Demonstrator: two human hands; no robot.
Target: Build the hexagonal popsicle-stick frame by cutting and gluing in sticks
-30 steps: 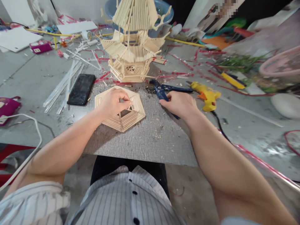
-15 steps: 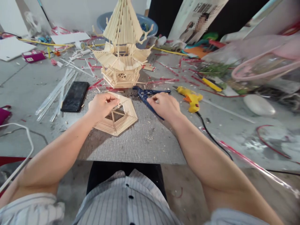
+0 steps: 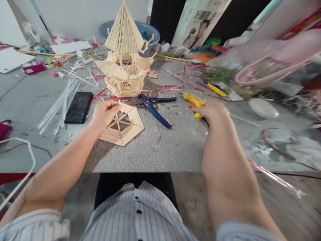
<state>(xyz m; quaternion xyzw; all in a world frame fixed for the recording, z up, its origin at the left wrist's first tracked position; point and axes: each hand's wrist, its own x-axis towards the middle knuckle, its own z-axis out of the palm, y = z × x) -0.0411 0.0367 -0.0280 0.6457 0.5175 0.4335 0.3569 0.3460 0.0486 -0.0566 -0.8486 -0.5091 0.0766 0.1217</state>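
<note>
My left hand (image 3: 104, 113) pinches a short wooden stick (image 3: 120, 105) upright over a flat hexagonal frame of sticks (image 3: 122, 125) on the grey mat (image 3: 155, 147). Over at the right, my right hand (image 3: 212, 110) is closed over the handle of a yellow glue gun (image 3: 192, 99), whose nozzle points left. Blue pliers (image 3: 154, 105) lie between the two hands. Behind the frame stands a tall pagoda model built of sticks (image 3: 124, 58).
A black phone (image 3: 79, 107) lies left of the frame beside several clear glue sticks (image 3: 60, 102). Red scraps litter the table. A blue basin (image 3: 150, 31) sits at the back, and a pink-rimmed bag (image 3: 265, 67) and a white egg-like object (image 3: 263, 108) at the right.
My right hand left the blue pliers and moved right onto the yellow glue gun. The left hand lifted slightly, holding a short stick above the hexagonal frame.
</note>
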